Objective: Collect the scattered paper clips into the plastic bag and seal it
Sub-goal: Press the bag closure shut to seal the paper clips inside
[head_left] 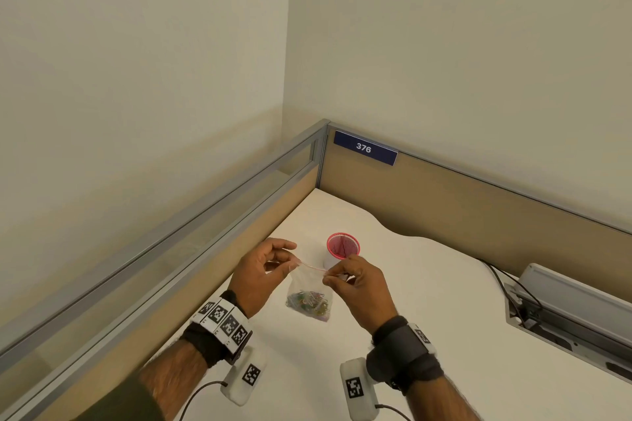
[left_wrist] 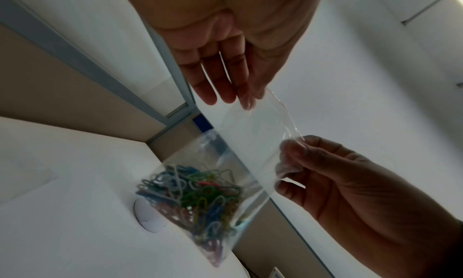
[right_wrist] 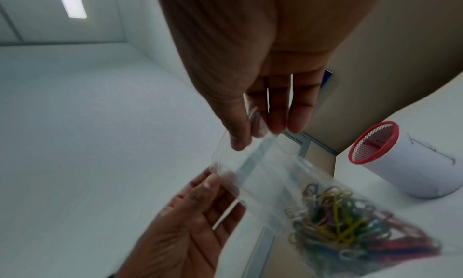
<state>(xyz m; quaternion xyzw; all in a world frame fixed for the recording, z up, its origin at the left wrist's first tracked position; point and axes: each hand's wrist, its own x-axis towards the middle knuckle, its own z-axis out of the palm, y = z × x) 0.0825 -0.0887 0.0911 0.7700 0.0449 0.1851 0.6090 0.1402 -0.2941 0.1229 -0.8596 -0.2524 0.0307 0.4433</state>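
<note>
A small clear plastic bag [head_left: 309, 287] hangs above the white desk, with a heap of coloured paper clips [head_left: 309, 303] in its bottom. My left hand [head_left: 294, 261] pinches the left end of the bag's red-lined top edge. My right hand [head_left: 327, 277] pinches the right end, and the strip is stretched between them. In the left wrist view the bag [left_wrist: 250, 143] and clips [left_wrist: 195, 199] hang below my left hand [left_wrist: 246, 102]. The right wrist view shows my right hand [right_wrist: 246, 132] pinching the bag [right_wrist: 263, 173] above the clips [right_wrist: 335, 228]. No loose clips show on the desk.
A red mesh cup [head_left: 343, 245] wrapped in white paper stands just behind the bag. Tan partitions [head_left: 444, 202] with grey rails close the desk at the left and back. An open cable hatch [head_left: 564, 314] with black cords lies at the right.
</note>
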